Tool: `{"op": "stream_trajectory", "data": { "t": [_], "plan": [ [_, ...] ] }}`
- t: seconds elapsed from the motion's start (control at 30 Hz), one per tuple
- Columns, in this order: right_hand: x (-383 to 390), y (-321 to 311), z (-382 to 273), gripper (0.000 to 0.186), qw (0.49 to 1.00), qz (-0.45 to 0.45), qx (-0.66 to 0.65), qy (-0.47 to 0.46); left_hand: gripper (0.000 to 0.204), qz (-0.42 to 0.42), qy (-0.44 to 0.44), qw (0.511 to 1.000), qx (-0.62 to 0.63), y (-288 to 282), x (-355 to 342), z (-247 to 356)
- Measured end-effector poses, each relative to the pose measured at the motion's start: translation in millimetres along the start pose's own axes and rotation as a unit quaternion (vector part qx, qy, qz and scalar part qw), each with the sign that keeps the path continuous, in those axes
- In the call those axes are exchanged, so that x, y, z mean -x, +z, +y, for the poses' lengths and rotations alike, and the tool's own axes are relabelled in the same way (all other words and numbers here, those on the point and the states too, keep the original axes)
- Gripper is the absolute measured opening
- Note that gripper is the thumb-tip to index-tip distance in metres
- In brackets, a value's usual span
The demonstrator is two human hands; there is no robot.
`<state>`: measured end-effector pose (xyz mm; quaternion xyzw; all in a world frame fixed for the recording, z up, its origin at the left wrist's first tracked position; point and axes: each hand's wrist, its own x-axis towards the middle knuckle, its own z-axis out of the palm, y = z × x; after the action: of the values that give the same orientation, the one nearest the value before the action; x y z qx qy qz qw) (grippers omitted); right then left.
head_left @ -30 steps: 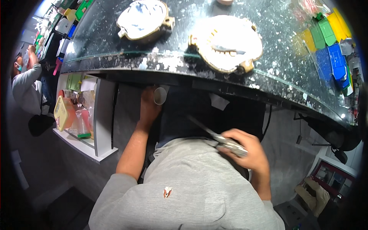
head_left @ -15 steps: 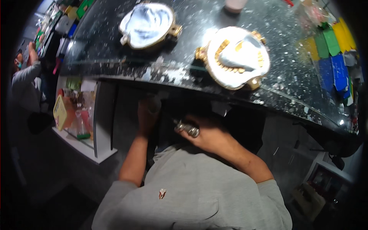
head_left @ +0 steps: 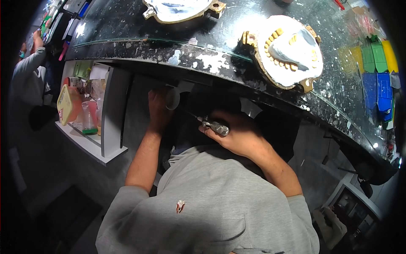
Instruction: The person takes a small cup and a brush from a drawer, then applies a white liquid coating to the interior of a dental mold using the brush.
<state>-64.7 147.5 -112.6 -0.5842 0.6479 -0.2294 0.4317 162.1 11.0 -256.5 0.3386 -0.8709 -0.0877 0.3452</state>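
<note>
My left hand [head_left: 159, 108] is below the bench edge, closed on a pale round cup-like thing [head_left: 172, 98] whose rim shows in the shadow. Closed around a shiny metal tool with a thin nozzle [head_left: 216, 126], my right hand [head_left: 242, 134] is held in front of my body. The nozzle points toward the left hand, and its tip is lost in the dark. On the bench above, a brass-coloured flask half [head_left: 289, 74] holds white plaster with a horseshoe of yellowish teeth. Another flask half [head_left: 179, 10] with white and bluish filling is cut off by the top edge.
A dark, paint-flecked bench [head_left: 127, 51] with a glass top spans the far side. Left, an open shelf [head_left: 111, 152] bears a yellow tub [head_left: 67, 105] and bottles. Green and blue bins [head_left: 382, 93] stand at right. A person in grey [head_left: 28, 78] works at far left.
The whole view has tilted, so bench and flask halves sit higher in the picture. Both hands keep their grips; the left hand's cup-like thing shows more clearly.
</note>
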Motion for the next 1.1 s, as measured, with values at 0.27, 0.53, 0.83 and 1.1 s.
{"op": "stream_trajectory", "data": {
  "t": [0.27,0.53,0.83,1.1],
  "plan": [
    [-5,-2,-5,0.035,0.999,-0.022,0.007,0.033,0.048,0.013,-0.045,0.998,0.033,7,9,-2],
    [-14,0,-3,0.036,0.999,-0.002,-0.039,0.02,0.049,0.006,-0.118,0.992,0.035,9,8,12],
    [-16,10,-4,0.034,1.0,-0.004,0.016,-0.014,0.024,0.129,-0.62,0.272,0.724,20,14,-16],
    [-22,16,-4,0.032,0.999,0.012,0.002,-0.03,0.019,0.119,-0.603,0.299,0.73,21,-3,-5]
  ]
}}
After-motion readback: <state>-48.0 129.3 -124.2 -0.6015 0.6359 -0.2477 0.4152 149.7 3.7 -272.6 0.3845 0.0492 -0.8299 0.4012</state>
